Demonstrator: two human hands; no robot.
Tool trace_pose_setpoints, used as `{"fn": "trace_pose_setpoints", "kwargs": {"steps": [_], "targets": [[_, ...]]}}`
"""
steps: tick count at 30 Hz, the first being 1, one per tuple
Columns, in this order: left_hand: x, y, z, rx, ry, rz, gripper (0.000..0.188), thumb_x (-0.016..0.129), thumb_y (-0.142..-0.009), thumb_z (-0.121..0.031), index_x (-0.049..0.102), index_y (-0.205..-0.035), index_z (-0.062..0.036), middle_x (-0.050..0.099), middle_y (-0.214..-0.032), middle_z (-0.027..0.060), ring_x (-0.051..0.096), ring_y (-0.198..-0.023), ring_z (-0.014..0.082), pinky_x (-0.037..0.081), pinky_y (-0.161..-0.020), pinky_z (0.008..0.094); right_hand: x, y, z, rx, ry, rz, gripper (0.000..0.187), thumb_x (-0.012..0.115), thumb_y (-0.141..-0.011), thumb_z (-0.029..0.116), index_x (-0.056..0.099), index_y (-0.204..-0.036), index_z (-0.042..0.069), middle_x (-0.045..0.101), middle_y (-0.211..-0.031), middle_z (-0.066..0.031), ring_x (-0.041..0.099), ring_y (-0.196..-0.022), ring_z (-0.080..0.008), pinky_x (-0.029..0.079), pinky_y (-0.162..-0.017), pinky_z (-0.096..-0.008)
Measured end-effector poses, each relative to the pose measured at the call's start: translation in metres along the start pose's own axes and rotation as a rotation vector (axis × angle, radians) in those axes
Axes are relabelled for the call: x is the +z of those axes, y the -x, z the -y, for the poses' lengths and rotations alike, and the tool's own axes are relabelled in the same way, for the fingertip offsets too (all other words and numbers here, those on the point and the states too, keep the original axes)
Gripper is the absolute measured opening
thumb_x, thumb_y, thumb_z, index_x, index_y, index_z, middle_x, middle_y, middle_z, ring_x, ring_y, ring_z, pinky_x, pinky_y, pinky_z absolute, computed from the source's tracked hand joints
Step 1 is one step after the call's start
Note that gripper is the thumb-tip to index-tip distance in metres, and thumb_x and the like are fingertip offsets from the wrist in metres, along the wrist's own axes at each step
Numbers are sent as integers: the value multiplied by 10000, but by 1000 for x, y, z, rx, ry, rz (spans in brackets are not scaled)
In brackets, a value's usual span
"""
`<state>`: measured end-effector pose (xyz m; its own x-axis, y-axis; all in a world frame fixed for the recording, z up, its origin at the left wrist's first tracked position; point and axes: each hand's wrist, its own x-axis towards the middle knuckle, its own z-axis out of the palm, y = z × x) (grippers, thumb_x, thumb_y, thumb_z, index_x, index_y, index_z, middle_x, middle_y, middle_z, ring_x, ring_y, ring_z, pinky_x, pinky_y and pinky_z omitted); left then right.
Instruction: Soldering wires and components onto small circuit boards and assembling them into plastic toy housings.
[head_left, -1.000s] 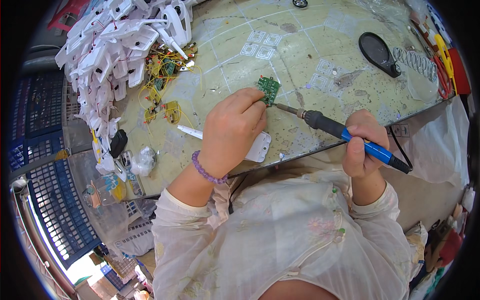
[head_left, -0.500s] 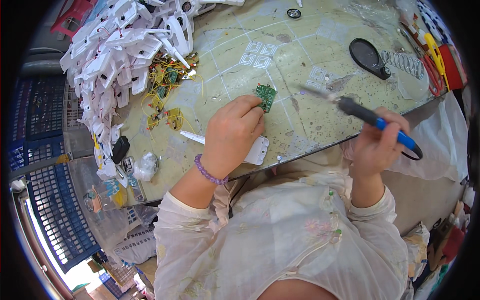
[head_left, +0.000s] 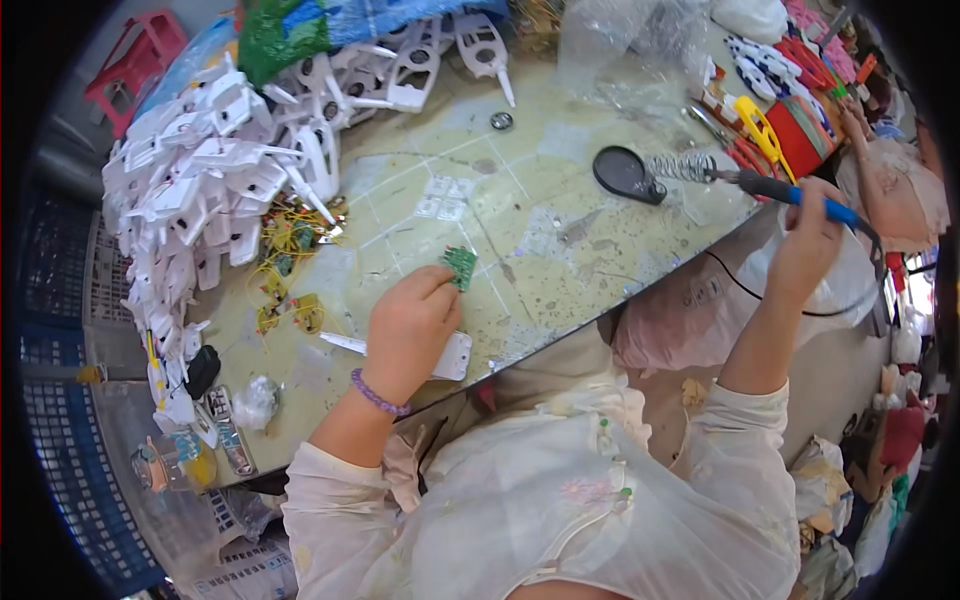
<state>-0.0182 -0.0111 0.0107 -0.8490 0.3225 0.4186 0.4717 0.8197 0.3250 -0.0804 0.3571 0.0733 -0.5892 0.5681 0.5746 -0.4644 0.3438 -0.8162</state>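
In my left hand (head_left: 410, 325) a small green circuit board (head_left: 460, 267) is pinched by its near edge, just above the table. A white plastic housing (head_left: 453, 357) lies under that hand, partly hidden by it. My right hand (head_left: 813, 235) is closed around the blue handle of a soldering iron (head_left: 775, 190). The iron's tip end is inside the wire coil of a soldering iron stand (head_left: 685, 167), whose black round base (head_left: 625, 173) rests on the table. A black cord hangs from the handle's rear.
White plastic housings (head_left: 190, 170) are heaped at the left. Beside them lie yellow-wired circuit boards (head_left: 290, 240). A small round speaker (head_left: 501, 121) sits farther back. Yellow-handled cutters (head_left: 760, 128) and red-handled pliers (head_left: 742, 152) lie at the right. Another person's arm (head_left: 872, 160) shows at the far right.
My right hand has moved right and away from me, bringing the soldering iron from over the table into the stand's coil. The left hand still holds the board. The view has shifted.
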Motion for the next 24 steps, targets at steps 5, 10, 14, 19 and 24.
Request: {"fn": "trace_pose_setpoints", "kwargs": {"steps": [5, 10, 14, 19, 24], "targets": [[0, 4, 1, 19, 8, -5, 78, 661, -718, -41, 641, -790, -16, 651, -943, 94, 633, -834, 273, 523, -714, 353, 36, 11, -20, -202, 437, 331, 216, 633, -898, 243, 609, -913, 28, 508, -686, 16, 450, -639, -73, 384, -592, -237], [1, 7, 3, 8, 23, 6, 81, 650, -733, -62, 639, -795, -10, 646, -947, 100, 629, -864, 271, 521, -736, 366, 40, 76, -35, 5, 159, -55, 191, 705, -833, 108, 529, -871, 47, 514, -737, 12, 471, -664, -70, 386, -596, -210], [4, 5, 8, 17, 9, 24, 80, 643, -738, -66, 637, -799, -15, 640, -955, 95, 624, -866, 271, 520, -732, 366, 90, 118, 10, 59, 78, 718, 125, 641, -861, 121, 567, -908, 33, 581, -799, -75, 571, -726, -183, 453, -668, -274], [0, 7, 9, 24, 9, 18, 78, 632, -728, -64, 626, -791, -18, 635, -953, 92, 619, -853, 270, 519, -720, 368, 220, 89, -4, -284, 350, 1086, 191, 580, -844, 129, 605, -1007, 33, 617, -991, -178, 586, -911, -366, 474, -804, -441], [6, 6, 9, 57, 24, -17, 61, 621, -726, -64, 615, -768, -21, 630, -926, 101, 617, -822, 276, 517, -710, 371, 308, 90, -38, -485, 372, 983, 390, 644, -789, 158, 545, -1151, 54, 574, -1143, -148, 532, -1079, -338, 452, -893, -422]]}}
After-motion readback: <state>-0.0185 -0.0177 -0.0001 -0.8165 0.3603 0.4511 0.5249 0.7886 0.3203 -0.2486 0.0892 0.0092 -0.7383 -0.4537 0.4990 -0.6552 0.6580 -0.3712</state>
